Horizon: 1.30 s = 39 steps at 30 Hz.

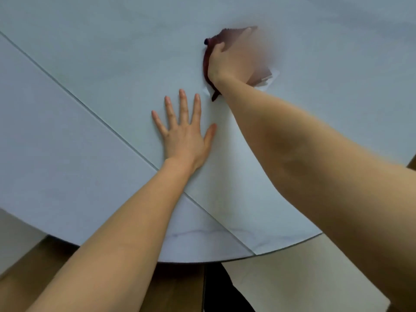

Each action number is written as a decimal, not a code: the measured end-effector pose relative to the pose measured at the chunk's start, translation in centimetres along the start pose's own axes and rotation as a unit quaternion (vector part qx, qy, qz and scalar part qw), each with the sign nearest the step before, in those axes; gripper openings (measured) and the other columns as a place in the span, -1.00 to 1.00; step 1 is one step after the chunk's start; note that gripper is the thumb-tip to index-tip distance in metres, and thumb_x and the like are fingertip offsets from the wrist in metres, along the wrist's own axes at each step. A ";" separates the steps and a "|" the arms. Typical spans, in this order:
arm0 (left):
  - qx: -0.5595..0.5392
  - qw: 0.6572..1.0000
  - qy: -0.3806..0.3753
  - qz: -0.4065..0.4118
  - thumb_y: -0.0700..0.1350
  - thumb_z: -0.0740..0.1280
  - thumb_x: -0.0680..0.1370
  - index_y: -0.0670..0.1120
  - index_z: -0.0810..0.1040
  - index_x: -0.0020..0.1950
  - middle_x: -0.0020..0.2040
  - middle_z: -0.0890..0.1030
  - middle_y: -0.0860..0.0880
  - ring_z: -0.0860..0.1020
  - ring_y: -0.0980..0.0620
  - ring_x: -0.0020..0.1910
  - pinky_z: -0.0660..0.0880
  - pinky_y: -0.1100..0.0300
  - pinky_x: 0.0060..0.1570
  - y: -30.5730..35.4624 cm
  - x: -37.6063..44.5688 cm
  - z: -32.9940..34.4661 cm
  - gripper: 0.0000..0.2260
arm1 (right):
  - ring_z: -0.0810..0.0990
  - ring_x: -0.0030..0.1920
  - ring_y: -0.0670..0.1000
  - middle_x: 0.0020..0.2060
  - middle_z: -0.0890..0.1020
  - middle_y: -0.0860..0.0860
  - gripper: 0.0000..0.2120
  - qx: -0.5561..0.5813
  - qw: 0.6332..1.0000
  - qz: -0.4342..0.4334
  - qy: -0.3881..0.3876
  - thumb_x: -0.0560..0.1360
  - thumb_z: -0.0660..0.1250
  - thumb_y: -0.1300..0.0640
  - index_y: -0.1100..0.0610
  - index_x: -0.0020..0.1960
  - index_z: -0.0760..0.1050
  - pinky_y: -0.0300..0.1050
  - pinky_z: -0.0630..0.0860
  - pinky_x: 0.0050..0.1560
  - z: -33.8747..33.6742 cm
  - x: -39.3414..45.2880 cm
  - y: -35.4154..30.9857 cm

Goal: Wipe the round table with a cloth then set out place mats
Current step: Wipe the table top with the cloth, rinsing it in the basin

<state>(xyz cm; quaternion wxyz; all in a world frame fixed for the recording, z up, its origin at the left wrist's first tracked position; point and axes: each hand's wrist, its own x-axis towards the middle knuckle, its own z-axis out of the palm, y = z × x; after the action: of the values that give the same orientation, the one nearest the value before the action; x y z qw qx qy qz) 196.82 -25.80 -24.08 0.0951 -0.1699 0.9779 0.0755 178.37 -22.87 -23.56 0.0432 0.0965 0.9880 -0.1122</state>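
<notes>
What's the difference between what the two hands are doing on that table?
The left hand lies flat with fingers spread and has nothing under it but the table; the right hand presses on a dark red cloth. The left hand looks sharp, while the right hand is blurred at its fingers. The left hand is nearer the person; the right hand reaches farther out. Both rest on the tabletop.

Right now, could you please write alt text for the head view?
A person's right hand presses a dark red cloth on a pale grey round table, blurred by motion. The left hand lies flat, fingers spread, beside a straight seam in the top.
</notes>
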 end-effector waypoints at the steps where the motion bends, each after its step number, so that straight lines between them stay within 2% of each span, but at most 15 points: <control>1: 0.001 1.000 -0.005 -0.004 0.28 -0.13 0.60 0.05 -0.26 0.56 0.57 -0.26 -0.06 -0.26 -0.24 0.52 -0.24 -0.36 0.40 -0.2 0.0 0.0 -0.37 | -0.17 0.56 0.10 0.56 -0.16 0.15 -0.33 -0.001 1.000 -0.002 -0.001 0.60 -0.07 -0.11 0.21 0.58 -0.16 0.09 -0.22 0.53 0.1 -0.1 0.2; 7: 0.009 0.999 -0.025 -0.021 0.27 -0.11 0.60 0.04 -0.24 0.57 0.57 -0.28 -0.06 -0.29 -0.23 0.52 -0.29 -0.33 0.38 -1.2 1.1 -0.5 -0.37 | -0.15 0.56 0.11 0.57 -0.13 0.15 -0.31 0.002 0.997 0.074 0.030 0.59 -0.03 -0.12 0.22 0.58 -0.11 0.13 -0.19 0.52 -0.6 -3.3 6.5; 11: -0.022 0.998 -0.043 -0.026 0.19 -0.07 0.64 0.02 -0.19 0.58 0.56 -0.26 -0.14 -0.28 -0.25 0.52 -0.27 -0.33 0.40 1.8 -0.9 -0.1 -0.42 | -0.14 0.56 0.12 0.57 -0.11 0.16 -0.30 -0.006 0.994 0.103 0.042 0.59 -0.03 -0.13 0.22 0.58 -0.12 0.14 -0.19 0.52 -0.9 -9.5 12.5; 17: -0.038 0.995 -0.077 0.059 0.19 -0.06 0.64 0.03 -0.21 0.58 0.56 -0.28 -0.13 -0.30 -0.20 0.52 -0.31 -0.18 0.43 4.2 -7.9 1.6 -0.41 | -0.11 0.56 0.14 0.57 -0.09 0.16 -0.26 -0.013 0.998 0.060 0.015 0.58 -0.04 -0.19 0.23 0.58 -0.16 0.18 -0.21 0.51 -0.8 -21.0 19.9; 20: -0.016 0.989 -0.109 0.096 0.20 -0.06 0.64 0.02 -0.23 0.58 0.55 -0.30 -0.15 -0.30 -0.20 0.52 -0.30 -0.14 0.44 4.2 -11.0 1.5 -0.40 | 0.15 0.50 0.17 0.54 0.12 0.19 -0.30 -0.023 0.999 0.001 0.029 0.58 -0.01 -0.18 0.24 0.56 0.04 0.18 0.05 0.46 -1.6 -26.7 24.7; 21: -0.012 0.988 -0.120 0.101 0.19 -0.06 0.64 0.01 -0.23 0.58 0.55 -0.30 -0.15 -0.30 -0.21 0.52 -0.29 -0.14 0.45 4.1 -11.6 1.3 -0.40 | 0.31 0.39 0.20 0.46 0.28 0.22 -0.35 -0.024 0.998 -0.037 0.046 0.57 0.03 -0.14 0.25 0.51 0.20 0.18 0.24 0.36 -2.0 -27.8 26.1; 23: -0.003 0.984 -0.144 0.109 0.19 -0.05 0.64 0.00 -0.22 0.58 0.55 -0.30 -0.16 -0.28 -0.23 0.52 -0.26 -0.14 0.46 4.3 -12.4 0.7 -0.40 | 0.54 0.05 0.21 0.19 0.51 0.22 -0.54 -0.006 0.989 -0.134 0.063 0.54 0.13 -0.03 0.26 0.28 0.44 0.09 0.51 -0.06 -3.1 -29.4 29.3; 25: -0.014 0.979 -0.170 0.114 0.18 -0.04 0.65 -0.01 -0.19 0.59 0.56 -0.28 -0.15 -0.26 -0.23 0.52 -0.22 -0.15 0.47 4.5 -12.9 0.1 -0.41 | 0.59 -0.25 0.19 -0.06 0.55 0.17 -0.75 0.017 0.977 -0.205 0.063 0.54 0.26 0.07 0.25 0.07 0.48 -0.10 0.38 -0.43 -4.5 -29.5 31.8; 26: -0.022 0.976 -0.178 0.120 0.17 -0.04 0.65 -0.01 -0.17 0.59 0.56 -0.27 -0.13 -0.25 -0.23 0.53 -0.20 -0.16 0.47 4.8 -13.1 -0.2 -0.41 | 0.58 -0.33 0.18 -0.15 0.56 0.14 -0.81 0.008 0.971 -0.225 0.074 0.54 0.32 0.10 0.24 0.01 0.48 -0.14 0.30 -0.49 -5.7 -28.9 32.7; 29: -0.016 0.968 -0.197 0.157 0.16 -0.03 0.65 0.02 -0.16 0.59 0.57 -0.27 -0.05 -0.24 -0.17 0.54 -0.17 -0.20 0.47 5.5 -13.5 -0.7 -0.43 | 0.57 -0.26 0.17 -0.12 0.57 0.13 -0.80 0.001 0.958 -0.231 0.172 0.50 0.39 0.14 0.20 0.06 0.49 -0.08 0.40 -0.43 -9.5 -24.0 32.1; 31: -0.012 0.963 -0.201 0.177 0.16 -0.03 0.65 0.05 -0.18 0.58 0.57 -0.27 -0.03 -0.25 -0.14 0.54 -0.18 -0.22 0.47 6.6 -13.5 -1.1 -0.44 | 0.55 -0.04 0.17 0.09 0.53 0.16 -0.63 0.054 0.942 -0.243 0.224 0.48 0.39 0.14 0.17 0.26 0.44 0.02 0.51 -0.14 -12.2 -19.2 30.2; 33: -0.008 0.964 -0.200 0.174 0.17 -0.04 0.65 0.08 -0.21 0.57 0.56 -0.30 -0.02 -0.28 -0.13 0.53 -0.22 -0.25 0.45 7.6 -13.0 -1.3 -0.44 | 0.47 0.19 0.17 0.25 0.43 0.17 -0.40 0.133 0.944 -0.255 0.160 0.45 0.40 0.21 0.16 0.44 0.30 0.03 0.47 0.13 -13.3 -15.2 28.0; 35: 0.000 0.968 -0.194 0.161 0.18 -0.05 0.65 0.10 -0.26 0.56 0.55 -0.34 -0.01 -0.32 -0.14 0.52 -0.25 -0.27 0.43 8.2 -12.7 -1.0 -0.43 | 0.38 0.32 0.16 0.33 0.35 0.17 -0.27 0.159 0.957 -0.241 -0.007 0.44 0.37 0.27 0.17 0.53 0.13 0.00 0.40 0.27 -12.2 -12.9 26.6; 37: 0.005 0.969 -0.192 0.154 0.18 -0.04 0.65 0.11 -0.28 0.55 0.54 -0.36 0.00 -0.34 -0.13 0.51 -0.28 -0.27 0.43 8.2 -13.1 -0.3 -0.42 | 0.38 0.32 0.15 0.32 0.33 0.16 -0.32 0.092 0.954 -0.239 -0.156 0.43 0.41 0.17 0.20 0.48 0.22 -0.09 0.33 0.25 -10.8 -11.6 26.7; 39: 0.004 0.970 -0.190 0.152 0.17 -0.05 0.65 0.13 -0.29 0.55 0.54 -0.37 0.01 -0.35 -0.11 0.51 -0.30 -0.25 0.42 8.1 -13.2 0.2 -0.43 | 0.39 0.28 0.14 0.30 0.35 0.11 -0.42 -0.020 0.943 -0.305 -0.131 0.41 0.41 -0.03 0.16 0.37 0.39 -0.10 0.31 0.22 -10.3 -10.4 27.2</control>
<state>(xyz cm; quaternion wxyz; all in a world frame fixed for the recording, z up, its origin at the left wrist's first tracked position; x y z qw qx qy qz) 206.28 -14.00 -20.54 0.2674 -0.0012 0.9565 0.1165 193.36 3.60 -18.27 0.1374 -0.2260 0.9579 -0.1115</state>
